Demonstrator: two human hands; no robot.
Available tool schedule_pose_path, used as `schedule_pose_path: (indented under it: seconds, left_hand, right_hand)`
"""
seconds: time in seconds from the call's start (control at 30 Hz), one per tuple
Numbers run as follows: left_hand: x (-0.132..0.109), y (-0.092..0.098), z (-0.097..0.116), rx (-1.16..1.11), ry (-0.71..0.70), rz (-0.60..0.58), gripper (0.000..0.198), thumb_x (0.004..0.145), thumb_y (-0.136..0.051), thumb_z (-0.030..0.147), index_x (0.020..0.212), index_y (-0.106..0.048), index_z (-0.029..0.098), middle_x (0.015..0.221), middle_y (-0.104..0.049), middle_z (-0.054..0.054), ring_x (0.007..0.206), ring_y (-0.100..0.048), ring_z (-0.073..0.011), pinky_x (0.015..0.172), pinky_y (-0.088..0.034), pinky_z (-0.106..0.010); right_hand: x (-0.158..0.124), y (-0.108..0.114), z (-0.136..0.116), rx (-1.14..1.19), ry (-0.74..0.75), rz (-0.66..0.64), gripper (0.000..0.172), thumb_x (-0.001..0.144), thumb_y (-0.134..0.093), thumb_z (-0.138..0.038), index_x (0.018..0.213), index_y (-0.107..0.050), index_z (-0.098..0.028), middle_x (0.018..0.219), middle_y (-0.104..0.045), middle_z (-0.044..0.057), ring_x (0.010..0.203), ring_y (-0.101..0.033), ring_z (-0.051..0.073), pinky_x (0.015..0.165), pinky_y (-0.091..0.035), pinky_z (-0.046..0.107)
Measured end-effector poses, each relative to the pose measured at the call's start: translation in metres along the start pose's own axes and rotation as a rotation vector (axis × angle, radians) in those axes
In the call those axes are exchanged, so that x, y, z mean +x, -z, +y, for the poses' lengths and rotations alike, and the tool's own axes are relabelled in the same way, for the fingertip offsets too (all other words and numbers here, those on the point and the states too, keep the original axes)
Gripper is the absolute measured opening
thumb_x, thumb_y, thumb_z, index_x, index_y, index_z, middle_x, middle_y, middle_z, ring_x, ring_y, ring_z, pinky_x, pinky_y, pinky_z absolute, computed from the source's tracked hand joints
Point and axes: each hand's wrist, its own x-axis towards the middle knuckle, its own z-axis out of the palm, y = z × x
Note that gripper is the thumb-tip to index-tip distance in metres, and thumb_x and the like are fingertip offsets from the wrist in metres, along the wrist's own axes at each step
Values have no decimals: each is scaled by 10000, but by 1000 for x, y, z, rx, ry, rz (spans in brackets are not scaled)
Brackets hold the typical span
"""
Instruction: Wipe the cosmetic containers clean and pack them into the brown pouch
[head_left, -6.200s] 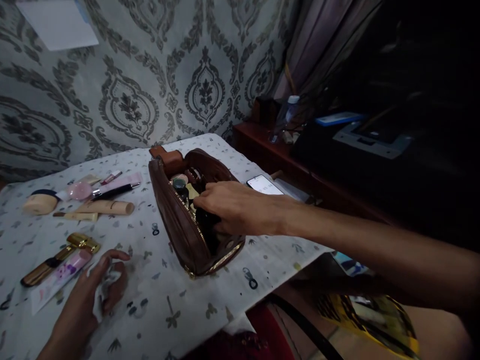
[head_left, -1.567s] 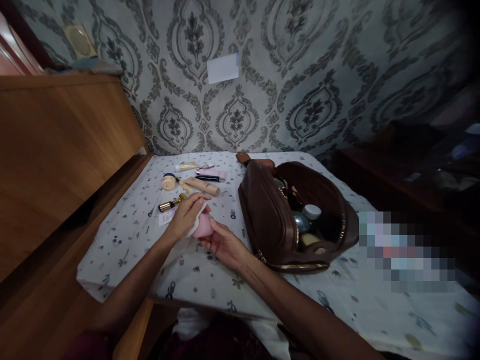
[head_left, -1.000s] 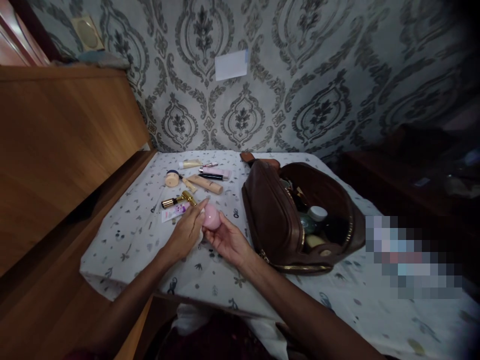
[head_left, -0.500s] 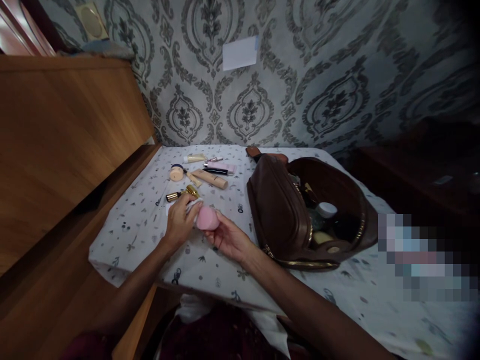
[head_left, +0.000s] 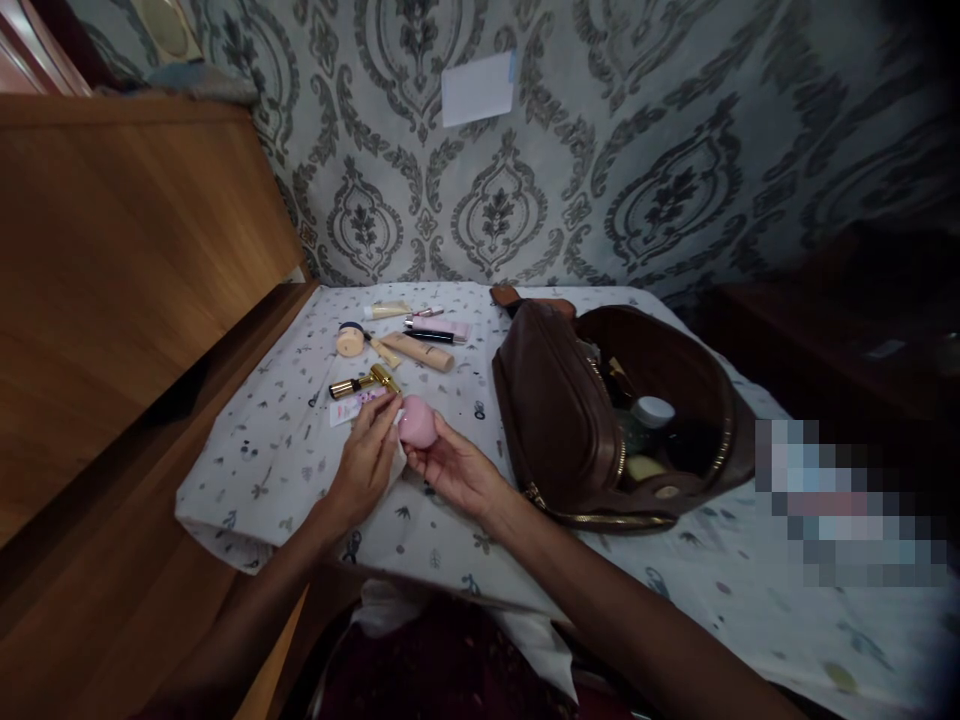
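A rounded, glossy pink container (head_left: pixel 418 422) is in my right hand (head_left: pixel 461 472), whose fingers and thumb hold it from the right and below. My left hand (head_left: pixel 365 460) is pressed against the container's left side, fingers together. A thin white wipe (head_left: pixel 393 466) shows under and beside those left fingers; part of it is hidden by the hand. Just beyond my left fingertips lie gold-and-black lipstick tubes (head_left: pixel 351 387) and a small white packet with pink print (head_left: pixel 346 411).
Farther back lie a beige tube (head_left: pixel 420 351), a black pen-like tube (head_left: pixel 431 337), a small jar (head_left: pixel 349 340) and a cream tube (head_left: pixel 387 310). An unzipped brown bag (head_left: pixel 547 420) holding several items stands at right. A wooden cabinet (head_left: pixel 142 240) borders the left side.
The pink container has turned in my hands and risen slightly. My left fingers have straightened along its side, and the wipe has shifted from above them to below. The packet shows more.
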Motion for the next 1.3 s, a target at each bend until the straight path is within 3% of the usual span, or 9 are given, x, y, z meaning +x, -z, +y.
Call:
schedule_pose_path:
  seconds: [0.2,0.37,0.5,0.6,0.73,0.93,1.03,1.13,1.3]
  left_hand:
    - [-12,-10,5,119,-168,19,564,1002,-358,150,1542,-243,263,1518,-414,-128,1409,-407,-233,1138,-429,-439]
    - [-4,-1,8,177,-240,2,491,992,-375,126,1477,-402,200,1456,-514,-138,1361,-480,-228,1122,-454,-409]
    - [13,12,11,123,-140,-81,375,998,-380,199,1316,-577,178,1328,-630,-121,1262,-575,-217,1080,-483,-385]
    - [27,20,9,23,19,-105,323,994,-400,257,1204,-630,172,1114,-728,-94,1055,-681,-200,937,-544,-332]
    - [40,27,-3,-40,217,-13,233,963,-461,315,1015,-644,179,906,-734,-41,827,-683,-173,754,-518,-272]
    - [46,29,-8,61,308,108,278,972,-433,371,773,-532,203,661,-588,27,633,-546,-138,631,-417,-248]
    - [44,23,-2,34,262,78,311,1001,-356,374,822,-540,198,752,-595,-3,725,-563,-156,716,-446,-278]
    - [36,15,3,-83,168,-39,334,1012,-319,367,999,-592,176,1000,-632,-77,993,-591,-204,912,-455,-352]
    - [13,19,-1,-148,66,-224,484,968,-478,420,1390,-452,186,1380,-522,-149,1309,-470,-274,1104,-361,-442]
  right_hand:
    - [0,0,3,-64,94,21,316,745,-815,-287,1009,-675,-184,900,-727,0,763,-648,103,679,-536,197]
    - [-5,-1,7,-283,186,-5,397,657,-871,-329,972,-665,-203,820,-699,-25,700,-635,97,629,-501,200]
    - [-8,-4,9,-391,206,-25,398,652,-868,-310,980,-679,-188,808,-685,-21,704,-632,106,635,-499,211]
    - [-8,-4,8,-364,133,-46,382,673,-853,-339,968,-684,-166,804,-696,0,681,-634,111,630,-502,214]
    - [-7,-2,5,-244,-48,-85,365,792,-750,-446,972,-669,-139,785,-706,47,640,-632,117,597,-497,204]
    - [-4,-1,3,-142,-118,-90,386,884,-634,-492,976,-645,-117,758,-706,85,626,-646,125,592,-523,190]
    - [-3,0,3,-142,-134,-101,357,908,-615,-469,991,-638,-122,801,-714,85,638,-651,122,599,-542,193]
    - [-2,2,2,-142,-128,-96,314,915,-619,-440,989,-633,-135,818,-708,68,635,-642,109,602,-552,183]
    - [-3,4,3,-141,-23,-89,282,861,-702,-374,1003,-652,-135,874,-701,59,704,-655,105,661,-565,177]
